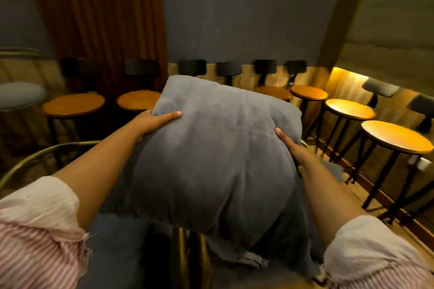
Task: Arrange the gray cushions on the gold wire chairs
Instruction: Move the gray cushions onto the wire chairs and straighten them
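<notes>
gripping the gray cushion (211,159) by its two sides, the left hand (155,122) and right hand (290,145) clamp their fingers on the fabric. the cushion hangs tilted above a gold wire chair (35,159) with a dark seat pad; wooden stools (397,136) stand beyond.

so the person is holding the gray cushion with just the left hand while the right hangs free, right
Not quite. The head view shows both hands holding the gray cushion: the left hand grips its left edge and the right hand grips its right edge.
</notes>
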`<action>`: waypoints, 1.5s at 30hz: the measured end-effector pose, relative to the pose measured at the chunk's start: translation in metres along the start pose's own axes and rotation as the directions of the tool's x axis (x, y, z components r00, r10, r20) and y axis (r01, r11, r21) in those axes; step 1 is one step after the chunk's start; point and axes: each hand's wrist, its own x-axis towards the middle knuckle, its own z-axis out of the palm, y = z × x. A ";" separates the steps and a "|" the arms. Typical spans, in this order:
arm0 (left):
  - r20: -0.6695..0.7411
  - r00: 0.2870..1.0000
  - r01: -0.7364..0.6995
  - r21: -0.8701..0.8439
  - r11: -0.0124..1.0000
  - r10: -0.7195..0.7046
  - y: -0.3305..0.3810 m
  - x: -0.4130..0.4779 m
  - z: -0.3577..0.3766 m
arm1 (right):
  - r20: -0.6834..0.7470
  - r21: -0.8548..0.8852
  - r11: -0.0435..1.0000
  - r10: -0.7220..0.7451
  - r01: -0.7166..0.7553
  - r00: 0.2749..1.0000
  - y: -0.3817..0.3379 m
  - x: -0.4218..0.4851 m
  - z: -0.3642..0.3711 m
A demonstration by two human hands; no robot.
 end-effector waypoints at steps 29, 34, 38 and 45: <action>-0.394 0.830 0.210 -0.435 0.876 -0.394 -0.285 0.159 -0.311 | 0.432 -0.064 0.994 -0.048 0.084 0.901 0.017 0.114 0.508; -0.314 0.833 0.263 -0.500 0.825 -0.456 -0.324 0.237 -0.308 | 0.406 -0.071 0.995 -0.032 0.066 0.913 0.046 0.184 0.551; -0.271 0.837 0.291 -0.517 0.805 -0.476 -0.357 0.278 -0.301 | 0.391 -0.077 0.996 -0.017 0.051 0.920 0.074 0.212 0.572; -0.370 0.791 0.282 -0.485 0.827 -0.487 -0.415 0.310 -0.270 | 0.293 -0.059 0.989 -0.112 0.135 0.949 0.131 0.239 0.584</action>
